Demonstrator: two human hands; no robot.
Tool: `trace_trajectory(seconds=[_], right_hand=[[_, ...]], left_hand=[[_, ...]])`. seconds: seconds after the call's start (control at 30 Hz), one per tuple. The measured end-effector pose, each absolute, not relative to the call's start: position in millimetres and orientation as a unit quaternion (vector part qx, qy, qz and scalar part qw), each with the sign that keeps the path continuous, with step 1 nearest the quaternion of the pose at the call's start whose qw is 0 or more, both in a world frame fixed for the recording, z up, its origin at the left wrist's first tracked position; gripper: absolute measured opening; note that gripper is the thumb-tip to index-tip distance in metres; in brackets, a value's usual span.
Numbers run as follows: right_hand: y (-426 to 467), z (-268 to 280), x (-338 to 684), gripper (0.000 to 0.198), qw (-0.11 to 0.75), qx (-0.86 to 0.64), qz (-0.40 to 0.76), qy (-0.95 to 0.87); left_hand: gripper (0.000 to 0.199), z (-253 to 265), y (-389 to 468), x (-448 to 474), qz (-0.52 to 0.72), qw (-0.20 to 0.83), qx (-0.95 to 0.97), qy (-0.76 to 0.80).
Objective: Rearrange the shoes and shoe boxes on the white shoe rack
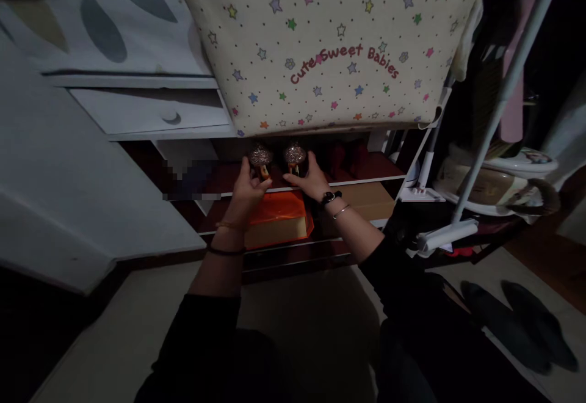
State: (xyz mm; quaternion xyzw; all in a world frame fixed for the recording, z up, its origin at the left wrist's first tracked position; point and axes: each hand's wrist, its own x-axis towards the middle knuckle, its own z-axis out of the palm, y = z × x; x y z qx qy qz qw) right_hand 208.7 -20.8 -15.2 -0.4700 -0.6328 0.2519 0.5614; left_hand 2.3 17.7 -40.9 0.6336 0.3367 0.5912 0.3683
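Note:
My left hand (pixel 249 188) is closed around the side of a glittery shoe (pixel 260 155), its thumb near the orange and pale part below the sparkle. My right hand (pixel 313 178) grips the matching glittery shoe (pixel 294 153) from the right, thumb pointing inward. The pair sits side by side, a small gap between them, at the dark red upper shelf (pixel 366 168) of a low rack. Dim light hides the far ends of the shoes and some of my fingertips. Dark red shoes (pixel 347 157) stand on the same shelf, right of my right hand.
Below lies an orange-wrapped box (pixel 279 220) beside a brown cardboard box (pixel 366 200). A star-print fabric bin (pixel 339 55) overhangs the shelf. White drawer (pixel 155 110) at left; a squeegee-like tool with a long pole (pixel 497 122) at right. Dark slippers (pixel 508 323) lie on the floor.

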Motion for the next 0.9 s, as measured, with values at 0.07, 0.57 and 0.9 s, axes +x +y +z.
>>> trace_trajectory(seconds=[0.07, 0.57, 0.9], right_hand=[[-40, -22, 215, 0.114, 0.583, -0.439, 0.292, -0.618], [-168, -69, 281, 0.051, 0.697, -0.320, 0.516, -0.381], [-209, -30, 267, 0.123, 0.624, -0.135, 0.598, -0.485]], left_hand=[[0.124, -44, 1, -1, 0.588, 0.382, 0.610, 0.370], [0.073, -48, -153, 73, 0.560, 0.549, 0.567, 0.251], [0.121, -39, -178, 72, 0.460, 0.690, 0.559, 0.001]])
